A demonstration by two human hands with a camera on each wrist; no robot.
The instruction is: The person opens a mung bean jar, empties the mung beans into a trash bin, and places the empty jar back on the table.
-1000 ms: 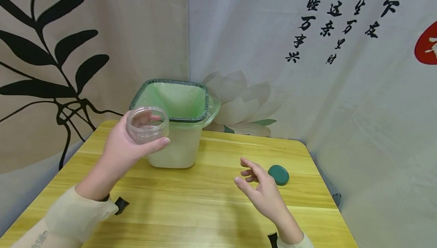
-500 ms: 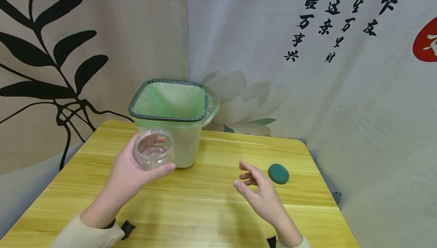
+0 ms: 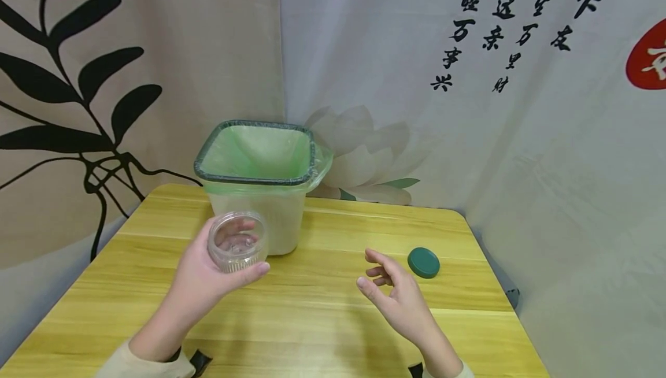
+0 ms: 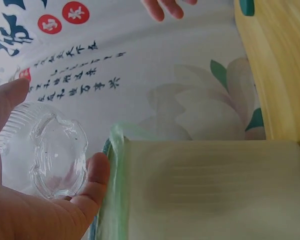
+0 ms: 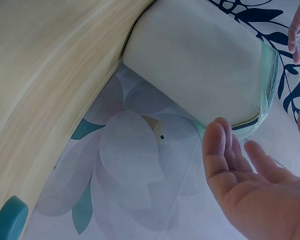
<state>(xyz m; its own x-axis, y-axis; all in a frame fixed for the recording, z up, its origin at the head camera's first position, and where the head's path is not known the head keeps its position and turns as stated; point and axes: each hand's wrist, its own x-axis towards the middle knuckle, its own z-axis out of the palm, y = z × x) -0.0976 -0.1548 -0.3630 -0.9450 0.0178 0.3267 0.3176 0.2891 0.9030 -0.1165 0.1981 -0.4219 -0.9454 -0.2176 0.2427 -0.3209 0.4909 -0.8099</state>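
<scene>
My left hand point(image 3: 200, 274) grips a clear, ribbed plastic jar point(image 3: 238, 245), its lidless mouth facing up towards me, in front of the bin. In the left wrist view the thumb and fingers wrap round the jar point(image 4: 60, 155) and its lobed bottom shows. My right hand point(image 3: 398, 297) hangs over the table with relaxed, slightly bent fingers and holds nothing. Just right of its fingers a round green lid point(image 3: 424, 262) lies on the table.
A pale bin point(image 3: 283, 216), lined with a green bag and ringed by a dark rim, stands at the back left of the wooden table point(image 3: 312, 320). Printed cloth point(image 3: 364, 37) hangs behind.
My left hand has come down and slightly right with the jar, from in front of the bin's rim to lower before its side. The right hand has hardly moved.
</scene>
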